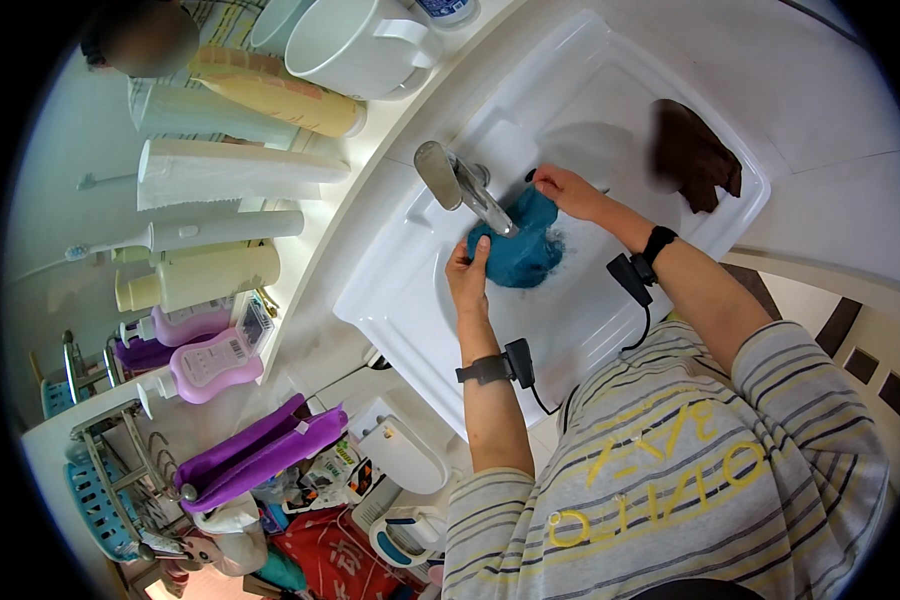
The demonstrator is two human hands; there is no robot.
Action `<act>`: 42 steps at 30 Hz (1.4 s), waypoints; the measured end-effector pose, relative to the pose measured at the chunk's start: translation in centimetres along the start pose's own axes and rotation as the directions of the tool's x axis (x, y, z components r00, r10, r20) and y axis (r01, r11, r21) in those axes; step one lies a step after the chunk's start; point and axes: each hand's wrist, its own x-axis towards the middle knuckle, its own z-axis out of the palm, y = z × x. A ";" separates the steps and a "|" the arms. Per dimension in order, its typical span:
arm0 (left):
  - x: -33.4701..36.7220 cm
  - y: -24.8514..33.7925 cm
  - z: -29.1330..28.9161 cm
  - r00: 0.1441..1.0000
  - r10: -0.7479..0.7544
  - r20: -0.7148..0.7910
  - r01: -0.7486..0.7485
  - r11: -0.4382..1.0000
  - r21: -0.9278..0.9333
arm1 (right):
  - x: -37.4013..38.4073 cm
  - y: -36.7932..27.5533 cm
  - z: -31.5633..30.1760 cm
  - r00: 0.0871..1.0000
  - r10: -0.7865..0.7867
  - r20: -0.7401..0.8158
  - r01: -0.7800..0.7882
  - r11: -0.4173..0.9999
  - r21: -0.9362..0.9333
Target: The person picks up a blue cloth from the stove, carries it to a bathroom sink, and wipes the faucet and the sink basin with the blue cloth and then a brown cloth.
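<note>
A wet teal cloth (522, 250) hangs bunched in the white sink (530, 345), below the spout of the chrome faucet (460, 185). My left hand (469, 278) grips its left edge, thumb on top. At the upper right edge, the fingers of my right hand (568, 193) are pinched on the same cloth. Both wrists wear black straps with small devices. A dark brown cloth (698, 160) lies crumpled on the right side of the sink.
Along the left, a shelf holds a white mug (355, 45), a yellow tube (270, 90), an electric toothbrush (200, 232) and a purple pump bottle (215, 365). A purple towel (260, 455) hangs near the white toilet (405, 455). The sink's rim bounds the right.
</note>
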 end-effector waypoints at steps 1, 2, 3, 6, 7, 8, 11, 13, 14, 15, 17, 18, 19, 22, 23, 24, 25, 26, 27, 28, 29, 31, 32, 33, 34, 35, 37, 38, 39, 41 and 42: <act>0.2 -0.4 0.0 0.999 0.019 -0.048 -0.017 0.999 0.044 | 0.1 -0.6 -0.5 1.000 -0.001 0.002 0.001 1.000 -0.002; 0.4 -0.6 0.3 0.999 0.020 -0.044 -0.018 0.999 0.043 | 0.5 -0.6 -1.3 0.998 0.049 -0.033 -0.049 0.999 0.006; 0.6 -0.9 0.6 0.999 0.009 -0.052 -0.006 0.998 0.066 | 0.6 -0.6 -1.8 0.993 0.098 -0.066 -0.098 0.995 0.016; 0.8 -2.0 -0.3 0.995 0.042 -0.086 -0.042 0.999 0.008 | 0.6 -0.7 -1.1 0.996 0.083 -0.017 -0.081 0.994 0.067; 0.7 -2.4 -1.0 0.990 0.081 -0.115 -0.089 0.994 -0.070 | 0.5 -0.9 -0.4 0.997 0.077 -0.011 -0.076 0.995 0.067; 0.5 -2.1 -1.0 0.990 0.078 -0.113 -0.086 0.994 -0.071 | 0.2 -0.9 0.6 0.995 0.093 0.047 -0.096 0.994 0.061; -0.4 -0.4 -1.7 0.981 0.033 -0.192 -0.092 0.946 -0.311 | -0.6 -0.6 3.5 0.989 0.030 0.144 -0.030 1.000 -0.003; -1.2 0.0 -3.3 0.973 0.062 -0.221 -0.128 0.945 -0.301 | -0.8 -0.8 5.0 0.978 -0.052 0.200 0.064 0.996 -0.054; -1.6 0.3 -4.1 0.963 0.092 -0.252 -0.166 0.942 -0.292 | -0.7 -1.1 5.7 0.963 0.054 0.264 -0.028 0.994 -0.102; -1.9 0.5 -4.6 0.958 0.103 -0.267 -0.174 0.951 -0.257 | -0.7 -1.4 6.1 0.933 0.162 0.320 -0.116 0.981 -0.158; -2.1 0.8 -4.8 0.959 0.129 -0.252 -0.173 0.972 -0.160 | -0.1 -1.4 5.7 0.921 0.153 0.359 -0.093 0.980 -0.179; -2.2 0.9 -4.8 0.962 0.152 -0.227 -0.170 0.983 -0.065 | -0.1 -1.2 5.4 0.909 0.148 0.390 -0.073 0.977 -0.202; -2.1 0.9 -4.3 0.962 0.153 -0.228 -0.172 0.983 -0.066 | -0.4 -0.9 4.9 0.909 0.147 0.390 -0.071 0.977 -0.203; -1.8 0.7 -0.2 0.989 0.150 -0.007 -0.146 0.974 0.174 | -1.4 -0.9 3.6 0.943 -0.126 0.309 0.173 0.976 -0.132; -1.3 0.1 1.4 0.979 0.182 0.089 -0.196 0.961 0.196 | -1.7 -1.0 3.4 0.901 -0.250 0.354 0.301 0.949 -0.098; -0.9 0.2 2.8 0.978 0.149 0.148 -0.183 0.948 0.260 | -1.8 -1.1 3.1 0.843 -0.367 0.392 0.421 0.905 -0.057; -0.8 0.1 4.3 0.986 0.129 0.109 -0.153 0.955 0.256 | -1.7 -1.2 2.6 0.846 -0.106 0.522 0.126 0.992 -0.003; -0.9 1.3 6.5 0.991 0.101 0.085 -0.119 0.961 0.248 | -1.6 -1.3 1.1 0.857 -0.094 0.507 0.117 0.993 -0.014; -0.7 1.0 6.7 0.991 0.102 0.088 -0.122 0.961 0.249 | -1.5 -2.0 0.1 0.867 -0.010 0.498 0.088 0.987 -0.134; -0.5 0.7 6.8 0.975 0.189 0.113 -0.208 0.960 0.188 | -1.5 -2.7 -0.7 0.875 0.072 0.479 0.057 0.966 -0.251; -0.2 0.3 7.0 0.952 0.273 0.138 -0.291 0.949 0.124 | -1.7 -2.8 -1.3 0.879 0.074 0.472 0.054 0.966 -0.252; -0.1 -0.4 6.6 0.924 0.242 0.296 -0.325 0.905 0.275 | -2.1 -2.9 -2.4 0.977 0.014 0.215 -0.016 1.000 0.010; -0.2 -1.0 6.4 0.883 0.179 0.434 -0.371 0.833 0.411 | -2.2 -3.4 -3.1 0.978 0.018 0.210 -0.020 1.000 0.011; -0.2 -2.0 6.4 0.886 0.130 0.445 -0.301 0.892 0.338 | -2.0 -4.1 -3.6 0.972 0.044 0.232 -0.081 0.985 0.151; -0.2 -2.8 5.8 0.887 0.129 0.444 -0.300 0.891 0.341 | -1.9 -4.9 -3.7 0.964 0.066 0.258 -0.142 0.948 0.287; -0.2 -3.3 5.6 0.906 0.064 0.419 -0.236 0.897 0.373 | -2.0 -5.1 -3.9 0.976 0.052 0.210 -0.107 0.959 0.262; 0.3 -4.9 3.8 0.927 0.003 0.374 -0.167 0.899 0.405 | -1.9 -6.1 -4.0 0.988 0.075 0.139 -0.120 0.928 0.352; 0.8 -6.2 1.7 0.946 0.129 0.297 -0.246 0.881 0.403 | -1.8 -6.7 -3.7 0.992 0.101 0.076 -0.125 0.888 0.442; 1.1 -6.1 0.8 0.940 0.250 0.233 -0.327 0.854 0.404 | -1.7 -6.5 -3.8 0.992 0.100 0.076 -0.123 0.888 0.443; 1.3 -5.1 -1.2 0.950 0.240 0.201 -0.299 0.886 0.355 | -1.6 -6.1 -4.4 0.979 0.134 0.152 -0.193 0.846 0.497; 1.1 -3.9 -1.5 0.959 0.226 0.174 -0.270 0.915 0.301 | -1.6 -5.5 -4.6 0.980 0.139 0.145 -0.193 0.847 0.495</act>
